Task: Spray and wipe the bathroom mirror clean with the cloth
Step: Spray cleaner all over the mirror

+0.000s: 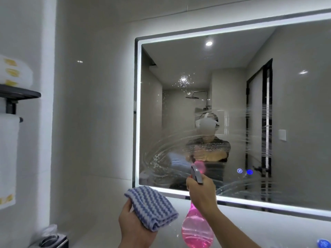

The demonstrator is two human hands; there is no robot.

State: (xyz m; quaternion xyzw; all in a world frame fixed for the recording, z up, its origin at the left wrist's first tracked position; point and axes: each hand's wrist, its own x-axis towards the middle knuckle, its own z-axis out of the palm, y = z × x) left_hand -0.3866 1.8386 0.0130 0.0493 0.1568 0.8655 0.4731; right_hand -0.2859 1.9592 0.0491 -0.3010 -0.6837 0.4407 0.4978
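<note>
My right hand grips the pink translucent spray bottle below the mirror's lower edge. My left hand clasps the folded, ribbed blue-striped cloth. Droplets and curved smears mark the glass.

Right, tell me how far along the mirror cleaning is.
Partly done. Curved wet streaks across the lower mirror suggest one wiping pass, and spray droplets sit unwiped higher up. In hand: the right hand aims the pink spray bottle at the glass, while the left hand holds the folded blue striped cloth off the mirror. Left: wiping off droplets and streaks.
</note>
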